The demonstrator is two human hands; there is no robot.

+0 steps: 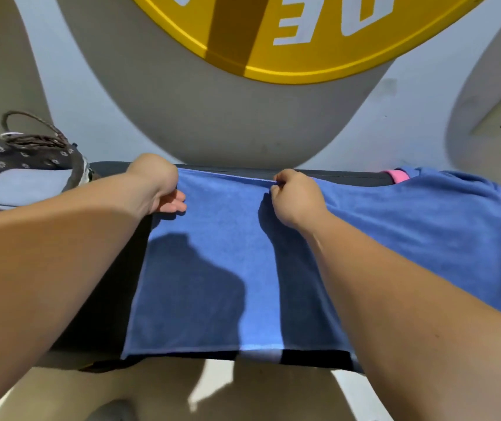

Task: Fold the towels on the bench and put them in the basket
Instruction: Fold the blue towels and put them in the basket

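A blue towel [212,268] lies spread flat across the dark bench [103,299], reaching from the far edge to the near edge. My left hand [158,185] holds its far left corner, fingers curled at the edge. My right hand [295,196] pinches the far edge near the middle. At the far left stands a dark fabric basket [15,159] with small flower prints and a braided handle; a folded light-blue towel [30,185] lies inside it.
More blue towel [425,223] is heaped on the right of the bench, with a pink towel [395,174] showing under it. A grey wall and a yellow sign [304,41] rise behind the bench. Pale floor [152,390] lies below.
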